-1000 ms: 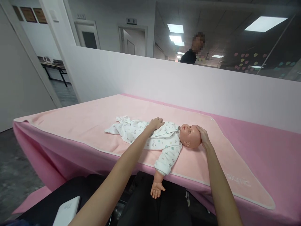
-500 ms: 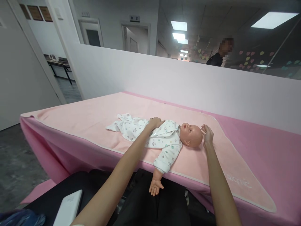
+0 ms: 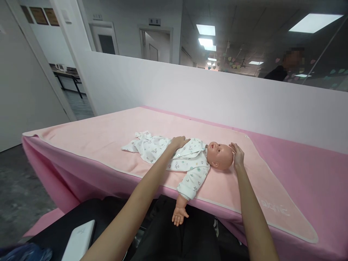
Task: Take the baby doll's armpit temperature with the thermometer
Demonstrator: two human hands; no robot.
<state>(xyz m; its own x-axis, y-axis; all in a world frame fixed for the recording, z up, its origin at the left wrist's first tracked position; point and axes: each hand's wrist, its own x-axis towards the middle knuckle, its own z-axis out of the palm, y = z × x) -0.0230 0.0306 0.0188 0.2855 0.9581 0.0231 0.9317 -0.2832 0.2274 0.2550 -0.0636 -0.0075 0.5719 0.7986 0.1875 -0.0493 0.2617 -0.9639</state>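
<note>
A baby doll (image 3: pixel 220 156) lies on its back on a pale pink mat (image 3: pixel 100 136), its head toward the right. It wears a white printed outfit (image 3: pixel 154 146), and one of its arms hangs over the table's near edge. My left hand (image 3: pixel 179 142) rests open and flat on the doll's belly. At the crown of the doll's head is my right hand (image 3: pixel 238 154), open with fingers slightly bent; the fingertips touch or nearly touch the head.
A brighter pink cloth (image 3: pixel 304 163) covers the table under the mat. A white wall (image 3: pixel 163 85) with glass above stands behind. At lower left, a white flat device (image 3: pixel 79 241) lies on a black seat (image 3: pixel 54 224). A person (image 3: pixel 288 67) is beyond the glass.
My right hand has come slightly left, closer to the doll's head. My left hand stays on the belly. The person behind the glass has moved right.
</note>
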